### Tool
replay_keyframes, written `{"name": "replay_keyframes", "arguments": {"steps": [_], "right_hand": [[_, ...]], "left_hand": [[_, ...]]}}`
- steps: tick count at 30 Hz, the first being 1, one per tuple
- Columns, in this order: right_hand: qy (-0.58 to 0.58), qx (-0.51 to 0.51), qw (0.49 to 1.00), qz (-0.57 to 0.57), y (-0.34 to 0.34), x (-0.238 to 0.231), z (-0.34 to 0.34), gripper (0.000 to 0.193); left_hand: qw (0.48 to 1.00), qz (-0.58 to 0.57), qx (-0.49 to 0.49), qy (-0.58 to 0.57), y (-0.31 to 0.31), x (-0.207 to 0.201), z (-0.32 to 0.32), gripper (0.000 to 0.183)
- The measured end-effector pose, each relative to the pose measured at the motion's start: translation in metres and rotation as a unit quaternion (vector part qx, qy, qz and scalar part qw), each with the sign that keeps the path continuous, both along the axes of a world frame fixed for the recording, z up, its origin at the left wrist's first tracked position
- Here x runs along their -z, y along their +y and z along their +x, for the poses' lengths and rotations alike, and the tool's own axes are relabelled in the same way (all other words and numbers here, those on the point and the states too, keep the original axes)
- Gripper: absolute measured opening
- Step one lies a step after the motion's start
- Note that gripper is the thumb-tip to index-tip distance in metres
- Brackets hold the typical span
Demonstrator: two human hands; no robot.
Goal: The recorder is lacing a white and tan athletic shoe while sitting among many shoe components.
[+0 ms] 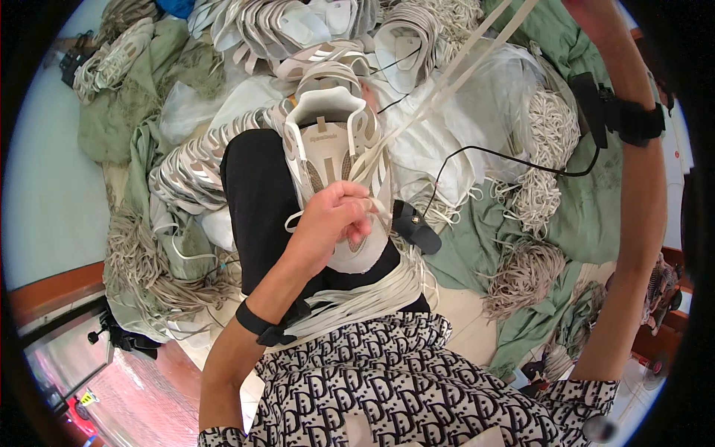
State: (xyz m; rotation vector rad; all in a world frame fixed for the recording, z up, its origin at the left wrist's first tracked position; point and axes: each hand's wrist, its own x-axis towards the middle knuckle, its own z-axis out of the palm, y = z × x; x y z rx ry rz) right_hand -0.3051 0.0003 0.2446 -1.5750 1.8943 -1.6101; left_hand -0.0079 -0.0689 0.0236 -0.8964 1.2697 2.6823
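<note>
Nearest, along the lower edge, lies a black-and-cream patterned garment [417, 380]. Just above it, a loose bundle of pale laces [357, 299] stretches across the lap, over black trousers [257, 194].

At the centre of the frame a beige and white shoe upper [325, 153] rests on the leg, its toe toward the lower edge and its collar toward the top. The left hand [335, 220] is over its front; the fingers are curled close together, with lace showing beside their tips, though whether they are clamped on it I cannot tell. A dark wristband [259, 324] circles that wrist.

A long cream lace [439, 89] runs from the shoe upper's right side, doubled, to the upper edge. The right hand [596, 18] is raised at the upper right, cut off by the edge, so I cannot tell how its fingers stand. A black cable links the device on that wrist with a small black box [417, 226] right of the shoe.

Farther out, a row of shoe uppers [195, 164] lies at left, a lace heap [555, 127] at right on green cloth [585, 201], and stacked shoe pieces [298, 26] at the top.
</note>
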Motion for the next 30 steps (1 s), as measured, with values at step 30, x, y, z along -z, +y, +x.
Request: {"name": "replay_keyframes", "arguments": {"steps": [30], "right_hand": [[-0.002, -0.036, 0.999, 0.011, 0.009, 0.015, -0.004, 0.02]], "left_hand": [[0.586, -0.773, 0.196, 0.143, 0.017, -0.003, 0.038, 0.019]]}}
